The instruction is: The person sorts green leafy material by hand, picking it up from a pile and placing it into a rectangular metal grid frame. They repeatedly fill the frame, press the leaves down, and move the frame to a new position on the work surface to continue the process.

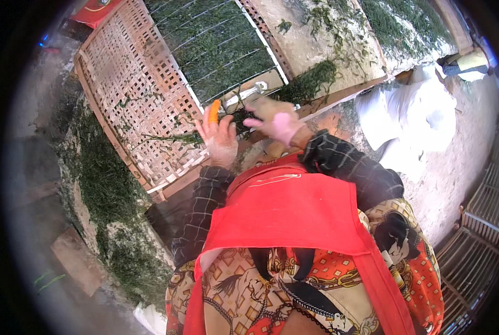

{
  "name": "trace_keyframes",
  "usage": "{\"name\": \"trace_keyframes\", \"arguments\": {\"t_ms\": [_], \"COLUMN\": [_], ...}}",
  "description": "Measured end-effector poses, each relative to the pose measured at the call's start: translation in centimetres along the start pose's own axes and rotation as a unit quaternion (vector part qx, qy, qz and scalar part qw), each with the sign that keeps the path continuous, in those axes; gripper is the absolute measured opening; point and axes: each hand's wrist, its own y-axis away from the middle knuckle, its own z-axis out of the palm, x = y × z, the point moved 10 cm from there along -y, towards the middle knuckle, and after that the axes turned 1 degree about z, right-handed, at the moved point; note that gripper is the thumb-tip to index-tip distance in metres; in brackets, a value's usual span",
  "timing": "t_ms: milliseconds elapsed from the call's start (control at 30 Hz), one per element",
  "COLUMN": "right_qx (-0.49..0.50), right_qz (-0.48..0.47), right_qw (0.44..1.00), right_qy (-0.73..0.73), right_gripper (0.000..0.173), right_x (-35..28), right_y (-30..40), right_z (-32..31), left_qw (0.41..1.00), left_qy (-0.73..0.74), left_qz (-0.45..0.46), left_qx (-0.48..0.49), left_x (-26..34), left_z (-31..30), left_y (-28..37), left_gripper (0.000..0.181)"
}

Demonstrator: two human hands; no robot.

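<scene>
My left hand [221, 140], an orange cover on one finger, is spread over the near corner of a white-edged frame [193, 96]. Its fingers are apart, with no object visible in them. To its right is my right hand [276, 119], in a pinkish glove or wrap and blurred by motion; its grip cannot be made out. Dark green strands [245, 120] lie between the hands. Thin cords cross the frame over a mat of chopped-looking greenery [224, 54]. At its near end, a whitish tool or fitting [246, 93] rests on a tan strip [270, 79].
Under the frame lies a woven lattice panel [124, 79] with a wooden rim and scattered strands. More greenery [312, 79] is heaped to the right. White sacks [408, 113] stand at right, near a slatted rack [479, 226]. Greenery [107, 180] also covers the floor at left.
</scene>
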Motion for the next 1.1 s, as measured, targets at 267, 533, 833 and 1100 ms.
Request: {"name": "trace_keyframes", "arguments": {"t_ms": [267, 533, 833, 1100], "right_qx": [0.052, 0.108, -0.048, 0.022], "right_qz": [0.043, 0.085, -0.204, -0.246], "right_qw": [0.998, 0.990, 0.973, 0.957], "right_qy": [0.009, 0.037, 0.094, 0.149], "right_gripper": [0.018, 0.023, 0.044, 0.052], "right_x": [4.9, 7.3, -6.4, -6.8], "right_y": [-0.9, 1.0, 1.4, 1.7], "right_z": [0.9, -3.0, 5.8, 8.9], "left_qw": [0.994, 0.991, 0.989, 0.980], "left_qy": [-0.070, -0.115, -0.117, -0.054], "left_qz": [-0.016, -0.019, -0.041, -0.111], "left_qx": [-0.079, -0.064, -0.086, -0.157], "left_x": [-2.5, -3.0, -2.9, -5.9], "left_z": [1.6, 0.0, -0.2, 0.0], "left_y": [1.3, 2.9, 3.0, 3.8], "left_gripper": [0.011, 0.021, 0.030, 0.086]}}
